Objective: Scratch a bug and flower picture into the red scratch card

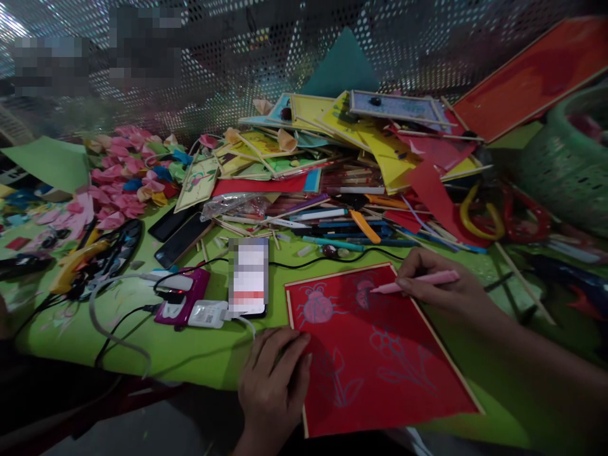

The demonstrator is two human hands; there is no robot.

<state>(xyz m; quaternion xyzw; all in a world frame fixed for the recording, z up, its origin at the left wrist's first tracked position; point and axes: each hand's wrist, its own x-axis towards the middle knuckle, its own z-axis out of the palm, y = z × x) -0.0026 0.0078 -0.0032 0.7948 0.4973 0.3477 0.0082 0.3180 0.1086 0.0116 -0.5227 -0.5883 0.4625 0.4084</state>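
Note:
A red sheet of paper (361,392) edged with thin wooden sticks lies on the green tabletop in front of me. Drawn on it in outline are two flowers and a bug (317,308) filled in with pink, plus a second, partly pink bug (365,293) at the upper right. Between the fingers of my right hand (427,278) is a pink marker (434,277), its tip at that second bug. My left hand (275,373) rests with fingers stretched out on the sheet's left edge.
A lit phone (249,278) and a purple power strip (190,294) with cables lie to the left. Behind are pens, sticks, framed coloured sheets (394,152) and pink paper pieces (123,171). Scissors (479,218) and a green basket (570,158) stand at the right.

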